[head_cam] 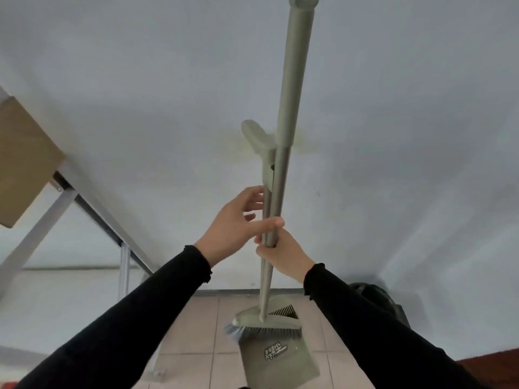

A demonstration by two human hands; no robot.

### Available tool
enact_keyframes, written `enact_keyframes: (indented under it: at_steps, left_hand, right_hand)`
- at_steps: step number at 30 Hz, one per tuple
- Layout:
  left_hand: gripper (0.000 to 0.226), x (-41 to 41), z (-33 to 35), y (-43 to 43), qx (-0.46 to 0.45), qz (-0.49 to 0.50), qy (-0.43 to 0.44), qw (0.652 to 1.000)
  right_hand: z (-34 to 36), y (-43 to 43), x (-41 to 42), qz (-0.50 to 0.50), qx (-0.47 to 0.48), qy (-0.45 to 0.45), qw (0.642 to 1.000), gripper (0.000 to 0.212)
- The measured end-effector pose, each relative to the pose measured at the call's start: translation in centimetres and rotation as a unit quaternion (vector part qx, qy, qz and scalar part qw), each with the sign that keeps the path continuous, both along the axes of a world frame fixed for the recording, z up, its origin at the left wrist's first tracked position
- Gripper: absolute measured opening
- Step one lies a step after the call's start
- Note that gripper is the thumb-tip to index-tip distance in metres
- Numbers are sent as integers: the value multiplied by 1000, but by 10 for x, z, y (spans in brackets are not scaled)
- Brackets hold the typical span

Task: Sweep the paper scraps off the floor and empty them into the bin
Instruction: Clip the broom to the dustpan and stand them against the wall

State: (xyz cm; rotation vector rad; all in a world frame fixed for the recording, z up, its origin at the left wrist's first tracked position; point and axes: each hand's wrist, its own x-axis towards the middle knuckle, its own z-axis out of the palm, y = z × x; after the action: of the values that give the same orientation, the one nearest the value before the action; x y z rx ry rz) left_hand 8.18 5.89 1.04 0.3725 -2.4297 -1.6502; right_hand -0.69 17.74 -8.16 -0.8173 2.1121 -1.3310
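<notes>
An olive-green broom point(293, 85) and its matching long-handled dustpan point(280, 357) stand upright together against the pale wall. The broom's grey bristles point(264, 331) rest at the pan's top edge. My right hand point(283, 255) grips the poles from the right, about halfway up. My left hand point(236, 223) is just above it, its thumb lying straight across both poles and its fingers loosely extended beside the dustpan pole point(265, 203). No paper scraps are in view.
A dark rounded object, possibly the bin point(376, 299), sits on the floor by the wall at the right. A white table with metal legs point(123, 265) carries a cardboard box point(22, 164) at the left. Beige tiles point(196, 327) cover the floor.
</notes>
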Motion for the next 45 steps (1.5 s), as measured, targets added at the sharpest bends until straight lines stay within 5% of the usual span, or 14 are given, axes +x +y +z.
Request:
enact_keyframes:
  at_steps: [4, 8, 45]
  left_hand:
    - [48, -9, -5, 7, -6, 25, 10, 1000]
    - [48, -10, -9, -6, 39, 11, 3, 999]
    - [41, -114, -105, -81, 144, -112, -96, 978]
  right_hand:
    - [-12, -5, -4, 10, 8, 2, 1000, 24]
    - [-14, 4, -18, 98, -31, -73, 992, 60]
    - [-83, -37, -103, 6, 35, -97, 995, 40]
